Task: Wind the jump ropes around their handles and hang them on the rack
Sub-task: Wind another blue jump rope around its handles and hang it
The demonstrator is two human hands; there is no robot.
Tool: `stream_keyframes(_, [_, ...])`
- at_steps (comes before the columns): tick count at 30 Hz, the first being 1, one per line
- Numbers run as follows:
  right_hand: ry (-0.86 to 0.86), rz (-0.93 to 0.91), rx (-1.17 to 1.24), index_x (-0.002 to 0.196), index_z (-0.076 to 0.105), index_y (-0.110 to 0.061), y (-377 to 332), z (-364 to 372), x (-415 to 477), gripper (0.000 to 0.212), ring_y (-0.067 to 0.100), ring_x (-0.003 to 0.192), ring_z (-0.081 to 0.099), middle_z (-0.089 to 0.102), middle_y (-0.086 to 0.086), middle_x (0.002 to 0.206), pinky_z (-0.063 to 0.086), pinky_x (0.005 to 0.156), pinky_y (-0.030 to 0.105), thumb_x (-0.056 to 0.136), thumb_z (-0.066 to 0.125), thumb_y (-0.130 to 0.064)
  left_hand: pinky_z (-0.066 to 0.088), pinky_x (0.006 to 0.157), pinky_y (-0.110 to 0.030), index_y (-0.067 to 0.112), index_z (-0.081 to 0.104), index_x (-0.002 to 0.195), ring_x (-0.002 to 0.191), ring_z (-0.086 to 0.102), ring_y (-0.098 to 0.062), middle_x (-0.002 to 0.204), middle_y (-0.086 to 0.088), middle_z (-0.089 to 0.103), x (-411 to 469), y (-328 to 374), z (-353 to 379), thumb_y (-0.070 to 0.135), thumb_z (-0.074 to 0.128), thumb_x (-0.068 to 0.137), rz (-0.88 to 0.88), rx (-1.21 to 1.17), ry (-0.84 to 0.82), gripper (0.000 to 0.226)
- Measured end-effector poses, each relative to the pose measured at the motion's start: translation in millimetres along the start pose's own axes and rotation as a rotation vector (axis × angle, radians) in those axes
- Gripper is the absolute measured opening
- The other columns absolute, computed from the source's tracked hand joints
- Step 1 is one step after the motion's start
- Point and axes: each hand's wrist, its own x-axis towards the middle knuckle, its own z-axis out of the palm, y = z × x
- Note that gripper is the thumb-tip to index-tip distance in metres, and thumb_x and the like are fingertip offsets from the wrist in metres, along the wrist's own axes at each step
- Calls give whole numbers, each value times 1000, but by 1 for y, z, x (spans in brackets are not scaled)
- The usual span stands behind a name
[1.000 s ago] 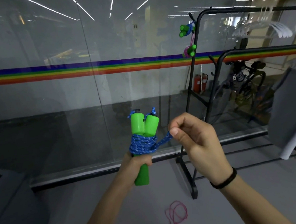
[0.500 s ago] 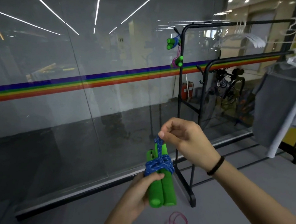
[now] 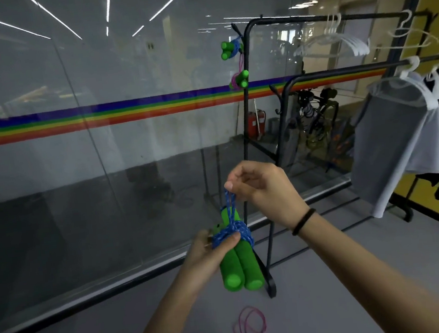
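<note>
My left hand grips a pair of green foam handles, held side by side with a blue rope wound around their upper part. My right hand pinches a loop of that blue rope just above the handles and holds it taut upward. The black rack stands right behind my hands. Two wound jump ropes hang from hooks at its top left corner: a blue one above and a pink one below it.
A loose pink rope lies on the grey floor near my feet. A glass wall with a rainbow stripe runs behind the rack. White hangers, a grey shirt and a black garment hang at the right.
The handles have tipped so their free ends point down toward me. My right hand has lifted the rope loop from beside the handles to above them. The view has swung left and closer to the rack.
</note>
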Motion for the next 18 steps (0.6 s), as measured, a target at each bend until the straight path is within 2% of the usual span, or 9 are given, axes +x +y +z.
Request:
stream_keyframes(2, [10, 6, 6, 76, 62, -8, 15, -7, 16, 9, 15, 64, 62, 64, 4, 68, 55, 66, 35, 82, 66, -15, 48, 90, -28, 18, 63, 98, 106, 62, -16, 108, 1, 68, 27, 5, 4, 47, 78, 64, 72, 88, 113, 48])
stream_keyframes(4, [9, 1, -15, 76, 63, -11, 29, -17, 34, 8, 13, 65, 62, 65, 2, 69, 53, 65, 29, 82, 66, -15, 43, 97, -28, 22, 63, 99, 108, 57, -10, 113, 2, 64, 53, 21, 10, 36, 75, 71, 173, 121, 149, 33])
stream_keyframes(6, [11, -7, -65, 77, 63, -11, 44, -28, 55, 7, 11, 66, 63, 66, 3, 71, 51, 65, 21, 82, 66, -15, 48, 84, -19, 19, 65, 90, 90, 64, -3, 98, 0, 69, 80, 41, 19, 16, 70, 77, 278, 31, 111, 15])
stream_keyframes(9, [9, 8, -138, 78, 63, -11, 66, -46, 84, 7, 13, 70, 64, 69, 6, 75, 49, 67, 21, 82, 65, -16, 50, 65, -11, 12, 63, 83, 64, 65, 1, 77, -3, 68, 121, 65, 34, -4, 67, 77, 367, -2, 70, 17])
stream_keyframes(13, [11, 27, -199, 76, 62, -13, 96, -76, 123, 9, 14, 71, 64, 70, 6, 76, 49, 69, 25, 83, 65, -19, 51, 58, -13, 8, 62, 81, 55, 65, -3, 70, -6, 67, 176, 79, 51, -4, 66, 78, 382, 4, 16, 12])
stream_keyframes(16, [26, 76, -215, 71, 60, -22, 123, -98, 150, 13, 16, 69, 64, 68, 5, 74, 49, 69, 31, 82, 63, -16, 51, 55, -12, 14, 63, 76, 53, 64, -2, 61, 5, 67, 222, 85, 62, -1, 67, 79, 375, 1, 1, 16])
stream_keyframes(18, [42, 115, -210, 71, 59, -25, 144, -110, 166, 16, 13, 67, 61, 66, 2, 73, 48, 67, 30, 81, 63, -13, 48, 54, -12, 16, 62, 75, 52, 63, 1, 62, 5, 66, 253, 87, 71, 1, 67, 80, 369, 30, -28, 16])
